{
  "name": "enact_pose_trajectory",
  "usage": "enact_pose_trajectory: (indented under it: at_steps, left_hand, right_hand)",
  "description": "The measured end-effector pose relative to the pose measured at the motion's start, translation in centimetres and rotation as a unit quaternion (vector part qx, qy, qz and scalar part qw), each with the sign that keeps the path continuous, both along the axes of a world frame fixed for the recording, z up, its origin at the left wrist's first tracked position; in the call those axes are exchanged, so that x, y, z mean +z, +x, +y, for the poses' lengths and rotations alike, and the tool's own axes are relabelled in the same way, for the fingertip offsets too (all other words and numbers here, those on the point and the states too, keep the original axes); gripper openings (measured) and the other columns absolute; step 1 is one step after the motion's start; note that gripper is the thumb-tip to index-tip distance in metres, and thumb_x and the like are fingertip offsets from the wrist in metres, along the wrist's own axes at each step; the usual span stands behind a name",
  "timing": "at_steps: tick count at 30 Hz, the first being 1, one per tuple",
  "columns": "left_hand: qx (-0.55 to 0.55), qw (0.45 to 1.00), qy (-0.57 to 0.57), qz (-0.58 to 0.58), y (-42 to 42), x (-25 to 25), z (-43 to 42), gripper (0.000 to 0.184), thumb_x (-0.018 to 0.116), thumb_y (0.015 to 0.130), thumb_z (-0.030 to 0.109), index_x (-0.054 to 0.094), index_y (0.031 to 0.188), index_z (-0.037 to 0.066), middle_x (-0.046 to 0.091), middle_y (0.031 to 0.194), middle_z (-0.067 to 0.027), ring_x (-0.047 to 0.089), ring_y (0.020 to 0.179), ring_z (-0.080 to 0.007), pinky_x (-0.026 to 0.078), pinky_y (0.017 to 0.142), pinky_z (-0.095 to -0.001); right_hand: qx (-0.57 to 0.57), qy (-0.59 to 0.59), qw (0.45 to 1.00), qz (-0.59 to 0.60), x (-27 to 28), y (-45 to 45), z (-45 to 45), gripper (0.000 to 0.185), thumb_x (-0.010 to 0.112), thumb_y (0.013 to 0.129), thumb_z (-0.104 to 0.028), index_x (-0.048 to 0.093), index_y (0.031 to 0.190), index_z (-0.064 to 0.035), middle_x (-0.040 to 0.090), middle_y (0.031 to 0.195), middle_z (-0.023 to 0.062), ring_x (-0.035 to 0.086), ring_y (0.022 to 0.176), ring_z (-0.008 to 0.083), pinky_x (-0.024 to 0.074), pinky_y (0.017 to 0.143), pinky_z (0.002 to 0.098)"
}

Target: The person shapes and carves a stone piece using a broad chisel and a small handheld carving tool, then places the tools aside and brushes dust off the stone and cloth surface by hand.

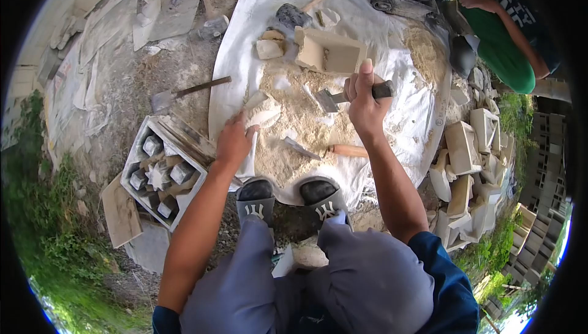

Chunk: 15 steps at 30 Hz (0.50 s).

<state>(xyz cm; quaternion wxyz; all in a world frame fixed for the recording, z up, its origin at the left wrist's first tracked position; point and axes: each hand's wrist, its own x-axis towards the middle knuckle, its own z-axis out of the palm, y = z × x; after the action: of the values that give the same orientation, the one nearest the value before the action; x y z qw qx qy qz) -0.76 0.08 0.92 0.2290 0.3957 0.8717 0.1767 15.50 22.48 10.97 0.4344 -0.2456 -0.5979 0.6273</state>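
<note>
In the head view, right of centre, my right fingers [353,86] grip a scraper [338,97], nearly level across the frame, blade leftward. Left of centre, my left fingers [234,128] touch a stone chunk [263,111]; I can't tell whether they grip.

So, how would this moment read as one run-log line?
left hand: touching pale chunk | right hand: gripping flat-bladed tool | on white sheet: wooden-handled tool, hollow block

On the sheet [242,64], a stone chunk [263,111] lies before and left of the block [311,52], a mallet [293,17] behind both.
</note>
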Motion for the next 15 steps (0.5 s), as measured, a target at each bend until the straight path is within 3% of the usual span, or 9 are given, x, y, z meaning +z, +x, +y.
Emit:
enact_pose_trajectory:
  at_steps: [3,7,9,10,15]
  left_hand:
    - [0.001,1.0,0.014,-0.004,0.0,0.2,-0.1,0.056,0.064,0.093,0.026,0.048,0.134,-0.007,0.057,0.128,-0.027,0.054,0.119,-0.0413,0.045,0.101,-0.0455]
    - [-0.001,1.0,0.013,0.002,0.0,-0.1,-0.1,0.056,0.064,0.093,0.026,0.048,0.134,-0.007,0.057,0.127,-0.0268,0.054,0.119,-0.0414,0.045,0.101,-0.0457]
    - [0.001,1.0,-0.005,0.005,0.0,-0.1,0.0,0.056,0.064,0.093,0.027,0.048,0.134,-0.007,0.058,0.127,-0.0264,0.053,0.119,-0.0413,0.045,0.1,-0.0459]
    - [0.002,1.0,-0.003,0.006,0.0,0.0,0.0,0.056,0.064,0.093,0.027,0.048,0.134,-0.007,0.058,0.127,-0.0264,0.053,0.119,-0.0413,0.045,0.1,-0.0459]
    - [-0.008,1.0,0.013,0.003,-0.1,-0.2,-0.1,0.056,0.064,0.093,0.027,0.048,0.134,-0.006,0.057,0.127,-0.0266,0.053,0.12,-0.041,0.045,0.1,-0.046]
  right_hand:
    - [0.005,0.061,0.994,-0.091,-2.0,-0.7,-0.6,0.052,0.047,0.106,-0.028,0.035,0.058,-0.0097,0.032,0.051,-0.0044,0.025,0.046,0.0056,0.02,0.043,0.0278]
    - [-0.006,0.053,0.994,-0.091,-0.5,-0.7,-1.0,0.052,0.047,0.106,-0.027,0.034,0.059,-0.0089,0.032,0.051,-0.0042,0.027,0.046,0.0057,0.0204,0.043,0.0277]
    - [0.033,0.027,0.998,-0.035,-1.4,-0.7,-1.3,0.051,0.047,0.106,-0.027,0.035,0.059,-0.0086,0.033,0.052,-0.0042,0.027,0.046,0.0057,0.0203,0.043,0.0276]
    - [0.024,0.046,0.995,-0.082,-1.8,-1.4,-1.1,0.051,0.047,0.106,-0.026,0.036,0.059,-0.0082,0.033,0.052,-0.0042,0.027,0.046,0.0057,0.0204,0.043,0.0277]
    - [0.011,0.017,0.998,-0.066,-0.1,-1.3,-1.3,0.048,0.048,0.105,-0.027,0.038,0.061,-0.0091,0.032,0.053,-0.0052,0.027,0.046,0.0054,0.0209,0.043,0.0274]
